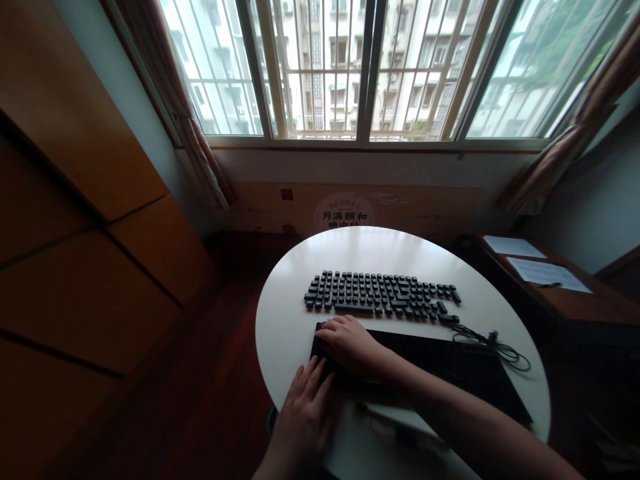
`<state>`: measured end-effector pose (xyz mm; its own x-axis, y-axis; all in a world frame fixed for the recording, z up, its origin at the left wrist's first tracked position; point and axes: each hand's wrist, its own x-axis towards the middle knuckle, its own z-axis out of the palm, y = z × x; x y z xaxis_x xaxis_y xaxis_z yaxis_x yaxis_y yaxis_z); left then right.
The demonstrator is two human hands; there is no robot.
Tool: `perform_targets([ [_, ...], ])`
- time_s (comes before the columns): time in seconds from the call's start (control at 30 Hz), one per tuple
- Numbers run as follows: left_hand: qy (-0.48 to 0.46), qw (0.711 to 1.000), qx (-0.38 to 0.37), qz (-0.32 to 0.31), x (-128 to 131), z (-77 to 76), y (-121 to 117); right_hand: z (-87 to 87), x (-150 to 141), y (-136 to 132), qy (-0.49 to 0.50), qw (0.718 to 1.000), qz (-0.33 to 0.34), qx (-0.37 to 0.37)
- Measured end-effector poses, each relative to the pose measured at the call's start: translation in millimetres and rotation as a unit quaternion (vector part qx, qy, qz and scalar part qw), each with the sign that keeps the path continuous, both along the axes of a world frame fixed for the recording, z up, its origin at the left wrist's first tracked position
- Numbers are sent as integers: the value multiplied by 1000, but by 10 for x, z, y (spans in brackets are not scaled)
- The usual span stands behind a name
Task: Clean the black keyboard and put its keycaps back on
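Observation:
A black keyboard base (pixel 440 357) lies on the white round table (pixel 283 320), its long side running left to right. At its far left corner is my right hand (pixel 347 340), fingers closed and bent down. A bit of something purple (pixel 323 325) shows at those fingertips; its kind is hidden. My left hand (pixel 307 400) has its fingers stretched out and apart, the tips touching the base's near left edge. Beyond the base, loose black keycaps (pixel 365 290) are laid out in keyboard rows. A bundled black cable (pixel 493 343) lies on the base's right end.
A wooden side table (pixel 500 267) at the right bears paper sheets (pixel 550 274) and a dark pen (pixel 551 285). Wooden cabinets (pixel 75 280) stand to the left. A barred window (pixel 365 73) with curtains is ahead. Below my forearm, a pale blurred object (pixel 400 427) is partly hidden.

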<state>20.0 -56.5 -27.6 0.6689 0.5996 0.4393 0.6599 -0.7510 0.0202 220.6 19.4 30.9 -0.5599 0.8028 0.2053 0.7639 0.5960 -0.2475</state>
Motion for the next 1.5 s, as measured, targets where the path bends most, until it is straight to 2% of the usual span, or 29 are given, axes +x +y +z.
perform_targets([
  [0.13,3,999,-41,-24,45,65,79,33,-24,94,-1,999,-36,-18],
  [0.3,-35,996,-86,-16,185,176,220,52,-74,257,9,998,-56,-7],
  [0.5,-23,996,-61,-62,289,48,327,24,-129,301,-8,1000,-11,-21],
  [0.67,-19,997,-51,-54,267,-44,379,-7,-153,273,-11,999,-29,-22],
  [0.83,-16,997,-49,-52,265,-33,389,28,-39,257,-18,998,-51,-23],
  [1.03,-15,997,-52,-46,270,15,373,108,147,206,-16,999,-22,-28],
  [1.33,-19,998,-43,-45,264,27,380,-5,130,176,18,999,-38,-34],
  [1.5,-18,998,-27,-50,258,-4,407,4,98,154,27,999,-28,-38],
])
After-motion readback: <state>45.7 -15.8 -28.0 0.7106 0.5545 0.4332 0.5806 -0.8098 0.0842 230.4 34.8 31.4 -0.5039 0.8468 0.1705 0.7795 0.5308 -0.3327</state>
